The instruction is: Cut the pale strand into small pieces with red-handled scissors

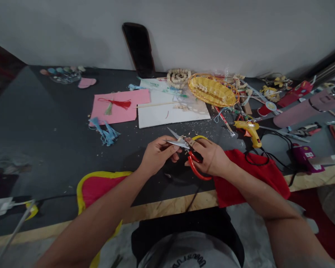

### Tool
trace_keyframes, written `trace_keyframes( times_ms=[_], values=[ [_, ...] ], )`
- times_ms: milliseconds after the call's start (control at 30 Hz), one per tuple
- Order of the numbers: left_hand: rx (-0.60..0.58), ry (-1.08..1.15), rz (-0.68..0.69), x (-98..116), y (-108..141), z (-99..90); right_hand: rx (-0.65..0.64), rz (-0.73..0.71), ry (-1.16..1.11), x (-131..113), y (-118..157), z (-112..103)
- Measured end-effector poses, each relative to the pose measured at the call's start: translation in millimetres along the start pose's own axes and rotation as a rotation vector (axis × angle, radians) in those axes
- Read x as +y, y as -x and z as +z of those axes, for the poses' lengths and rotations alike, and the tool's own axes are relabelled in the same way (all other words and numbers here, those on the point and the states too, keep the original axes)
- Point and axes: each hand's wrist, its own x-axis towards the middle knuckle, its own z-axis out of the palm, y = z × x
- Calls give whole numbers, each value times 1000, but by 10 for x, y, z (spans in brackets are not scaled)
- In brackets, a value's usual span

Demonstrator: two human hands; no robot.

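In my right hand [209, 154] is a pair of scissors [195, 167] with red and yellow handles, its blades parted and pointing left. My left hand [162, 152] is closed just left of the blades, thumb and fingers pinched together. A small pale piece [181, 139] shows between the blades at the left fingertips; its exact kind is too small to tell. Pale crumbs [194, 134] lie on the dark table [123, 156] just beyond the hands.
Behind are a white board [153, 118], pink sheet [123, 116], tassels [107, 132] and yellow basket [212, 91]. Right are a glue gun [249, 131], red cloth [248, 175], thread spool [266, 108] and pink bottle [301, 111]. A phone [139, 48] leans on the wall.
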Motion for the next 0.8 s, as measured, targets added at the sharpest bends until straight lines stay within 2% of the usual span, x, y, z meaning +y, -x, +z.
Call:
trace_keyframes(
  times_ms=[200,500,800],
  values=[
    [-15,-108,2,42,21,-7,36,-1,47,-15,-18,-59],
    [-76,-55,-67,65,28,-18,-3,-60,-1,31,3,-14],
    [-31,7,-11,34,26,15,-38,24,-5,-40,14,-53]
  ],
)
